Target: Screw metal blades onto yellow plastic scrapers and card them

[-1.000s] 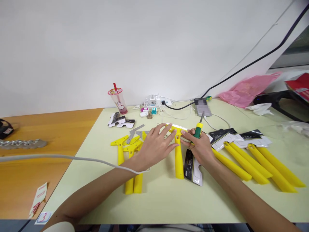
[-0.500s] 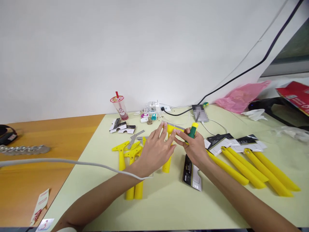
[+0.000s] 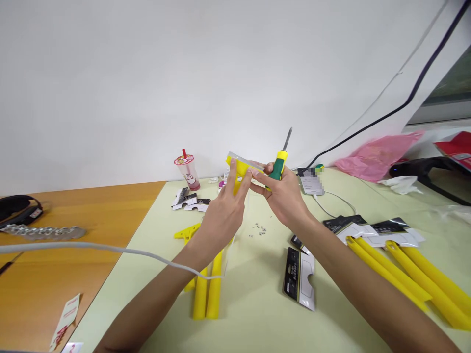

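Raised above the table, a yellow scraper (image 3: pixel 242 168) with a thin metal blade along its head is between my hands. My left hand (image 3: pixel 225 212) grips the scraper from below, its fingers spread up over the yellow head. My right hand (image 3: pixel 289 200) pinches the right end of the blade and head with thumb and fingertips. The same hand also keeps a screwdriver (image 3: pixel 276 169) with a green and yellow handle in its grasp, tip pointing up. Small metal screws (image 3: pixel 261 229) lie loose on the table below. Other yellow scraper parts (image 3: pixel 187 232) rest partly hidden behind my left forearm.
Yellow tubes (image 3: pixel 390 267) and black-and-white packages (image 3: pixel 300 278) lie on the right side. A drink cup (image 3: pixel 189 174) stands at the back, left of a phone (image 3: pixel 311 182). A grey cable (image 3: pixel 110 248) crosses in front of my left arm.
Both hands have lifted the scraper up from near the table and tilted it. The screwdriver has risen with my right hand. The screws on the table have come into view.
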Demonstrator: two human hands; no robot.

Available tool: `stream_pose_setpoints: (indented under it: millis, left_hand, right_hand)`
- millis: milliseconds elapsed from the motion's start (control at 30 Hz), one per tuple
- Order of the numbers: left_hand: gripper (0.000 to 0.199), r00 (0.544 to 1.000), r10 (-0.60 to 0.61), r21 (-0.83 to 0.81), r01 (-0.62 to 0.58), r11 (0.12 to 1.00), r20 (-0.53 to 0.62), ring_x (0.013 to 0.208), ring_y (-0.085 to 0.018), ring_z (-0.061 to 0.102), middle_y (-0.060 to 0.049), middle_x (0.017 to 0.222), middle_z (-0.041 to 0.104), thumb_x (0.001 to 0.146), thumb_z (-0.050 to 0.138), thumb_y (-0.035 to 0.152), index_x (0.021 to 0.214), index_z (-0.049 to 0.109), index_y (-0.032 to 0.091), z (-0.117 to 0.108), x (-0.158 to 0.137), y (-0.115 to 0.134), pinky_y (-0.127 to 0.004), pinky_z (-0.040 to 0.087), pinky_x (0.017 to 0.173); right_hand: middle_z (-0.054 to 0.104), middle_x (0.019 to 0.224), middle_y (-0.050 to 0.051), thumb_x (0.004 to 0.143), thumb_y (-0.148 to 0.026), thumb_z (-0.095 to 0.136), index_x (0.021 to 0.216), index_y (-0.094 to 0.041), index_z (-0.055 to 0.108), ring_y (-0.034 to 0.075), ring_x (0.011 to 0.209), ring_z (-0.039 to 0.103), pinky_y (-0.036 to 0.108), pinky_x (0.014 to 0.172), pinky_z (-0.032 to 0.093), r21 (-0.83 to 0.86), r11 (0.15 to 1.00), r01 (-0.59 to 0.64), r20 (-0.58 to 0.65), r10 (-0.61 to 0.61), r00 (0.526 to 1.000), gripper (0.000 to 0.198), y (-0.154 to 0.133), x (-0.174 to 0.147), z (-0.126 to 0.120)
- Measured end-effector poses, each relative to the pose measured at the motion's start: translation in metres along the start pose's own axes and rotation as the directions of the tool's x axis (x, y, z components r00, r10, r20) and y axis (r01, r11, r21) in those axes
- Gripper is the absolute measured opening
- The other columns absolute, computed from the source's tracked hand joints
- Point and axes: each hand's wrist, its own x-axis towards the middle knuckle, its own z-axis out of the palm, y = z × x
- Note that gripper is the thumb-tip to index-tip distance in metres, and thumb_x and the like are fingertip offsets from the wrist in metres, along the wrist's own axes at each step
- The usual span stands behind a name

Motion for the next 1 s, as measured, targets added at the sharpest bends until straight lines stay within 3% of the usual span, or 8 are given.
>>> stream_pose_setpoints:
  millis: [100, 267, 533, 600, 667, 800, 900, 1000]
  left_hand:
    - [0.09, 0.998, -0.02, -0.016, 0.021, 1.0, 0.067, 0.114, -0.03, 0.081, -0.023, 0.19, 0.006, 0.103, 0.032, 0.0, 0.183, 0.004, 0.03, 0.004, -0.003, -0.005, -0.035, 0.067, 0.069]
    - [0.085, 0.993, 0.02, -0.009, -0.019, 1.0, 0.116, 0.078, -0.017, 0.076, -0.019, 0.19, 0.011, 0.104, 0.033, 0.003, 0.182, 0.017, 0.032, 0.012, -0.002, -0.014, -0.03, 0.059, 0.056]
    - [0.072, 0.999, -0.013, -0.388, 0.029, 0.921, 0.045, 0.106, -0.024, 0.078, -0.017, 0.187, 0.027, 0.111, 0.039, 0.012, 0.178, 0.031, 0.036, 0.007, 0.001, -0.018, -0.03, 0.06, 0.068]
    - [0.065, 0.992, -0.11, -0.656, 0.126, 0.744, 0.065, 0.105, -0.024, 0.078, -0.016, 0.182, 0.04, 0.112, 0.048, 0.021, 0.175, 0.038, 0.037, 0.003, 0.002, -0.014, -0.028, 0.061, 0.067]
    - [0.063, 0.962, -0.206, -0.872, 0.252, 0.42, 0.179, 0.083, -0.017, 0.076, -0.016, 0.17, 0.054, 0.11, 0.06, 0.029, 0.17, 0.044, 0.037, -0.001, 0.003, -0.009, -0.026, 0.059, 0.057]
    - [0.061, 0.881, -0.16, -0.886, 0.406, -0.225, 0.445, 0.051, -0.005, 0.058, -0.012, 0.14, 0.07, 0.099, 0.076, 0.029, 0.155, 0.049, 0.032, -0.004, 0.005, 0.003, -0.023, 0.051, 0.043]
    - [0.059, 0.862, -0.093, -0.797, 0.413, -0.442, 0.498, 0.048, -0.003, 0.055, -0.007, 0.129, 0.072, 0.094, 0.079, 0.023, 0.145, 0.052, 0.029, 0.001, 0.004, 0.01, -0.021, 0.048, 0.043]
    - [0.057, 0.856, -0.067, -0.753, 0.411, -0.514, 0.513, 0.048, -0.002, 0.054, -0.004, 0.127, 0.071, 0.092, 0.082, 0.021, 0.141, 0.053, 0.03, 0.007, 0.001, 0.014, -0.02, 0.047, 0.043]
  right_hand:
    - [0.08, 0.12, 0.002, 0.063, -0.042, 0.109, 0.081, -0.024, 0.05, 0.021, 0.108, 0.078, 0.044, 0.103, 0.07, -0.053, 0.998, 0.022, 0.072, -0.018, 0.997, 0.064, -0.001, 0.001, -0.005]
    - [0.082, 0.119, 0.005, 0.071, -0.048, 0.106, 0.084, -0.023, 0.06, 0.023, 0.099, 0.079, 0.051, 0.104, 0.067, -0.222, 0.974, 0.049, 0.127, -0.021, 0.992, 0.054, -0.004, 0.004, -0.025]
    - [0.081, 0.134, 0.013, 0.077, -0.065, 0.098, 0.091, -0.023, 0.068, 0.034, 0.114, 0.078, 0.052, 0.099, 0.066, -0.57, 0.796, 0.205, 0.223, -0.09, 0.971, 0.053, -0.027, 0.01, -0.037]
    - [0.08, 0.138, 0.014, 0.083, -0.066, 0.093, 0.094, -0.023, 0.072, 0.035, 0.116, 0.078, 0.054, 0.099, 0.065, -0.627, 0.738, 0.251, 0.225, -0.137, 0.965, 0.049, -0.034, 0.012, -0.039]
    - [0.081, 0.136, 0.014, 0.087, -0.064, 0.091, 0.099, -0.023, 0.075, 0.036, 0.115, 0.078, 0.055, 0.1, 0.065, -0.688, 0.665, 0.289, 0.237, -0.171, 0.956, 0.045, -0.04, 0.013, -0.043]
    - [0.084, 0.125, 0.012, 0.09, -0.054, 0.09, 0.104, -0.024, 0.079, 0.033, 0.108, 0.078, 0.052, 0.094, 0.064, -0.758, 0.556, 0.341, 0.281, -0.194, 0.94, 0.035, -0.049, 0.017, -0.051]
    - [0.085, 0.119, 0.011, 0.091, -0.049, 0.089, 0.098, -0.024, 0.075, 0.03, 0.095, 0.078, 0.046, 0.08, 0.063, -0.778, 0.533, 0.333, 0.286, -0.172, 0.943, 0.03, -0.052, 0.018, -0.055]
    - [0.086, 0.112, 0.01, 0.091, -0.042, 0.088, 0.091, -0.023, 0.07, 0.026, 0.086, 0.076, 0.042, 0.073, 0.059, -0.813, 0.486, 0.319, 0.28, -0.153, 0.948, 0.025, -0.053, 0.017, -0.055]
